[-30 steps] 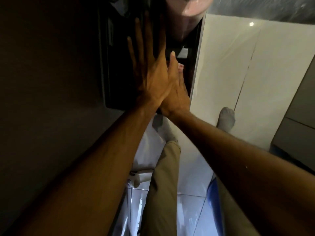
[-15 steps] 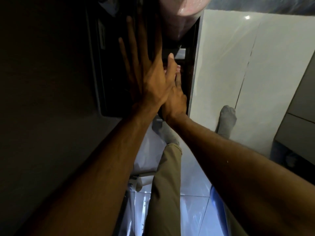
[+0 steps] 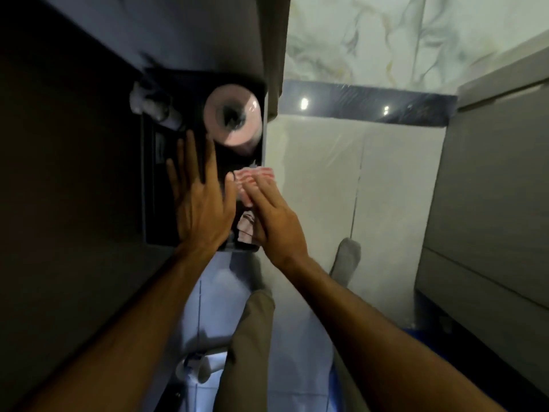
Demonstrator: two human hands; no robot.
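Note:
My left hand [image 3: 202,209] lies flat with spread, straight fingers on the dark box [image 3: 156,185] set into the dark surface at the left. My right hand [image 3: 276,221] reaches in beside it, its straight fingers laid on a pink-and-white striped packet [image 3: 254,173] at the box's right edge. A pink paper roll [image 3: 233,115] stands in the box's far end, just beyond my left fingertips. A pale packet [image 3: 246,228] shows in the gap between my two hands. My right thumb is hidden.
A whitish blurred object [image 3: 145,102] sits at the box's far left corner. A grey cabinet [image 3: 490,188] rises on the right. Below lie the glossy tiled floor [image 3: 320,188], my grey-socked foot [image 3: 346,257], my trouser leg [image 3: 249,346] and a white fitting [image 3: 199,367].
The view has tilted up, bringing the whole roll into sight. My right hand has come out from under the left and moved right, onto the striped packet. The left hand stays flat.

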